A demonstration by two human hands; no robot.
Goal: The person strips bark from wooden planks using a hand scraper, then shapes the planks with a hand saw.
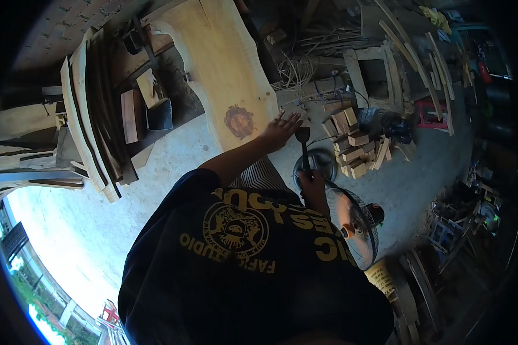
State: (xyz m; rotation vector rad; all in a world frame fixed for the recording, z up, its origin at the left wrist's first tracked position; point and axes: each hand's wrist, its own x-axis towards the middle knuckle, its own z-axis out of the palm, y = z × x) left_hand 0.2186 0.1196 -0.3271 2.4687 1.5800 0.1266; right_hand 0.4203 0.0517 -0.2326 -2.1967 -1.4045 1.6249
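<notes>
My left hand [280,131] is stretched out with its fingers apart near the right edge of a large wooden slab [221,54]. A dark round patch [239,121] marks the slab's near end. My right hand [312,187] is wrapped round the handle of a dark tool with a wide flat head [303,135], which points away from me. The tool's head is close to the fingertips of my left hand; whether they touch, I cannot tell.
A standing fan [354,227] is close by my right arm, beside its round base [316,165]. Wood blocks [354,144] are piled to the right of the slab. Curved planks [89,115] lean at the left. A red stool [430,112] stands at the back right.
</notes>
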